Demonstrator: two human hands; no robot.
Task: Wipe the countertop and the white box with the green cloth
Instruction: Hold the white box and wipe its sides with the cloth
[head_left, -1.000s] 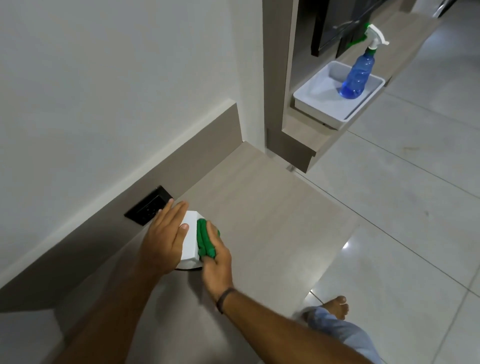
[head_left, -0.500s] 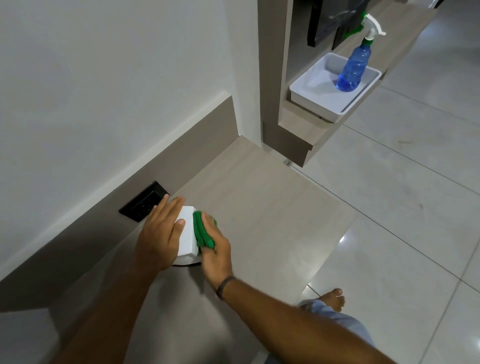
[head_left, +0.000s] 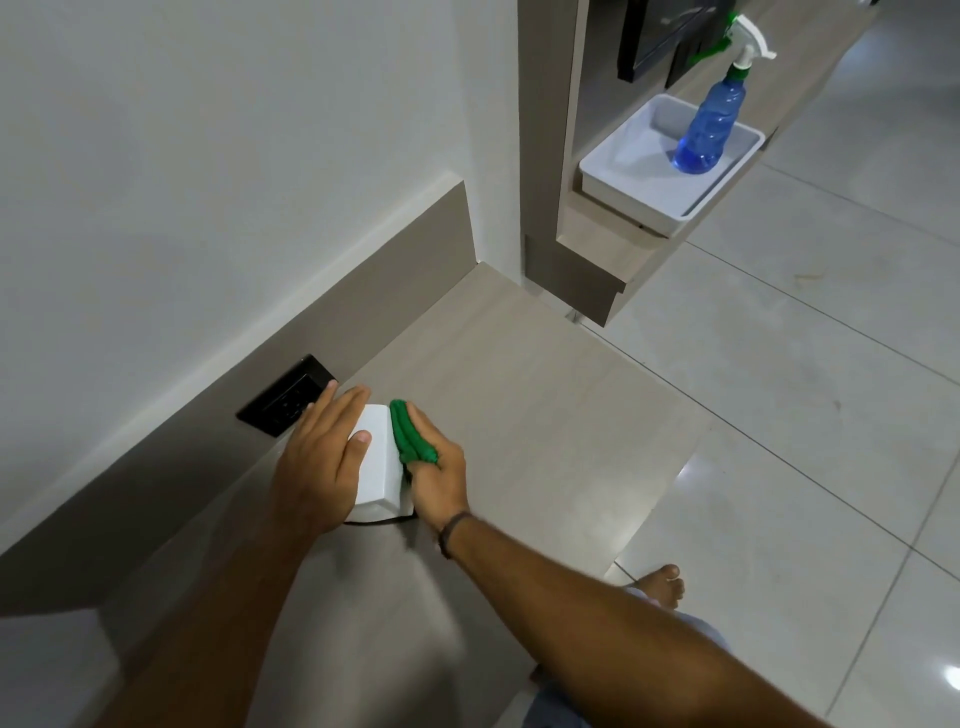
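Countertop (head_left: 519, 395) carries white box (head_left: 376, 462) near the back wall. Left hand (head_left: 322, 462) lies flat over box's left side, fingers straight. Right hand (head_left: 441, 480) grips bunched green cloth (head_left: 410, 434), pressed against box's right face.

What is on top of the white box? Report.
The left hand rests flat on the white box, thumb on top. The right hand holds the green cloth against its right side. The top under the palm is hidden.

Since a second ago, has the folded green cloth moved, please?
Yes: against the black wall socket, the folded green cloth has slid along the side of the white box, away from the person.
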